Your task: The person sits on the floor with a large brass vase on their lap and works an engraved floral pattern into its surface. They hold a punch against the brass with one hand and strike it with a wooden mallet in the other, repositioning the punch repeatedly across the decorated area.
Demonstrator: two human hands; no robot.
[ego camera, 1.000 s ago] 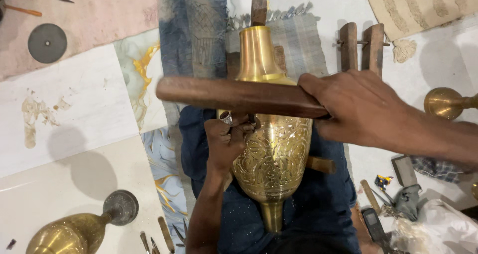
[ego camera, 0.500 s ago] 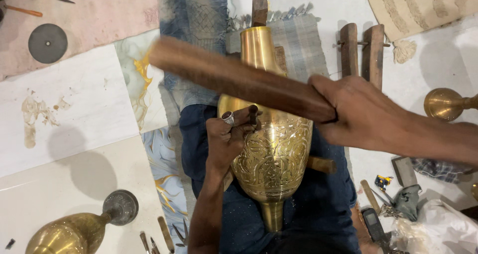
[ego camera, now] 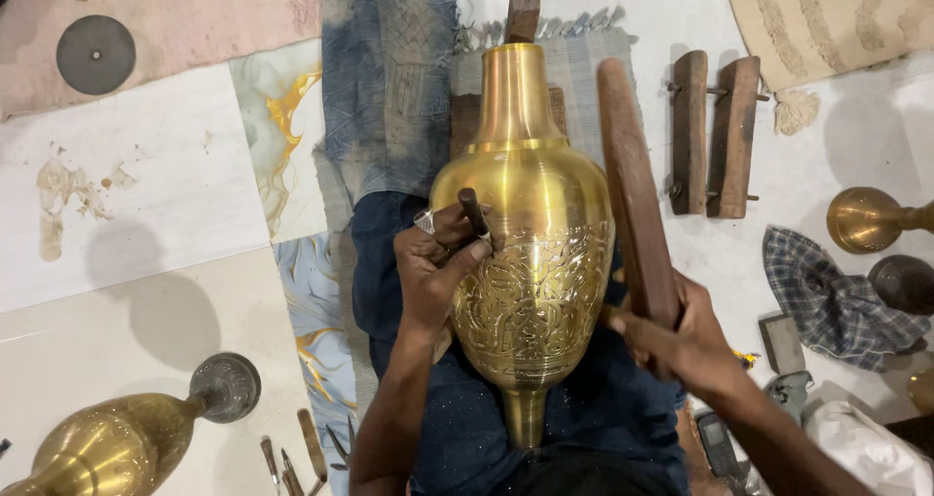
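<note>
Brass vase (ego camera: 530,263) lies across the person's lap, neck pointing away; left hand (ego camera: 433,267) pinches a small chisel (ego camera: 474,214) against its shoulder; right hand (ego camera: 691,336) grips a wooden mallet (ego camera: 632,190) raised upright beside it; strikes should probably stay light, chisel steady.
</note>
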